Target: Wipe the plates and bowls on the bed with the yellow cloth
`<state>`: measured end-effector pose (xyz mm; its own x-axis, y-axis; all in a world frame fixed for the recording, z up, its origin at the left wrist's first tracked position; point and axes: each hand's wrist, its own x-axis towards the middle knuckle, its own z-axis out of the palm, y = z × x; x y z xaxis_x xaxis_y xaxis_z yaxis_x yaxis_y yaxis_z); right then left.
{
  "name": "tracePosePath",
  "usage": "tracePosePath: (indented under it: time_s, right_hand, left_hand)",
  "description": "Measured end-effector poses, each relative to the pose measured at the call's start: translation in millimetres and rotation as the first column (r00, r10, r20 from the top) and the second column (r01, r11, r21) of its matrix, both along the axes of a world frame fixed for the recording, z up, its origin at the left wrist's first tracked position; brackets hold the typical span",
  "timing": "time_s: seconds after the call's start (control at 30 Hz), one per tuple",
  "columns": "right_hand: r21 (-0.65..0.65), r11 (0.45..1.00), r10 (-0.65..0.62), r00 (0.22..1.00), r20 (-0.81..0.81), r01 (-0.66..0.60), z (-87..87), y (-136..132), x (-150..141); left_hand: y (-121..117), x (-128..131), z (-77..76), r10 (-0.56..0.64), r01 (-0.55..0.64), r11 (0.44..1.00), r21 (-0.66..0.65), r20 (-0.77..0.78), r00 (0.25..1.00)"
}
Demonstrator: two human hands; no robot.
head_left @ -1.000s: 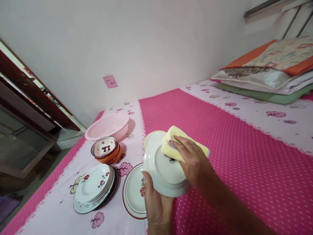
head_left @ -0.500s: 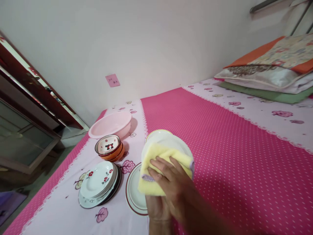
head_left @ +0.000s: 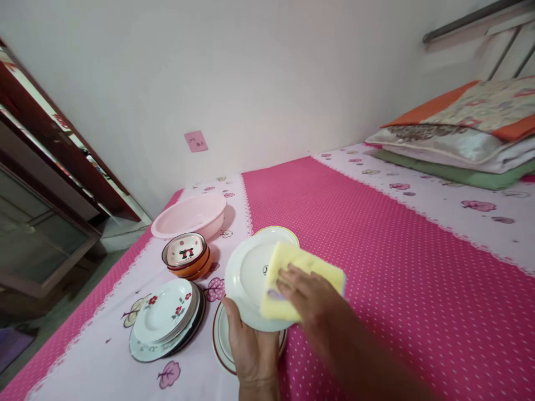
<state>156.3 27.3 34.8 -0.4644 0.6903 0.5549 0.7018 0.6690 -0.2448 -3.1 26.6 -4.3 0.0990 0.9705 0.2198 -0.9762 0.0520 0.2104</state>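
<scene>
My left hand (head_left: 253,351) grips a white plate (head_left: 246,273) at its near edge, thumb by the rim and the other fingers hidden underneath. The plate is held up with its underside mark partly showing. On its right part lies a yellow cloth (head_left: 307,264) with a purple edge. My right hand (head_left: 303,292) presses this cloth against the plate, its fingers bent over the fabric. Below the held plate are brown-rimmed plates (head_left: 222,348) on the bed. A yellow-rimmed plate (head_left: 288,231) shows partly behind it.
To the left stands a stack of plates (head_left: 163,312) with red flowers on top. Behind it are stacked orange bowls (head_left: 194,268) and a pink basin (head_left: 192,214). Pillows and folded bedding (head_left: 455,142) lie at the far right, against the wall (head_left: 292,83).
The cloth and my right hand have moved right across the plate, uncovering its left part and mark. My left thumb now shows at the rim.
</scene>
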Motion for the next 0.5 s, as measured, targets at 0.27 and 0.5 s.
tracePosePath:
  time_s: [0.27, 0.5]
  right_hand:
    - [0.162, 0.987, 0.033, 0.992, -0.118, -0.014, -13.6, 9, -28]
    - [0.102, 0.978, -0.172, 0.981, -0.085, 0.181, -2.8, 27, 17]
  left_hand:
    - [-4, 18, 1.2, -0.029, 0.028, 0.999, -0.014, -0.033, 0.999]
    - [1, 17, 6.0, -0.063, 0.057, 0.993, -0.100, -0.060, 0.996]
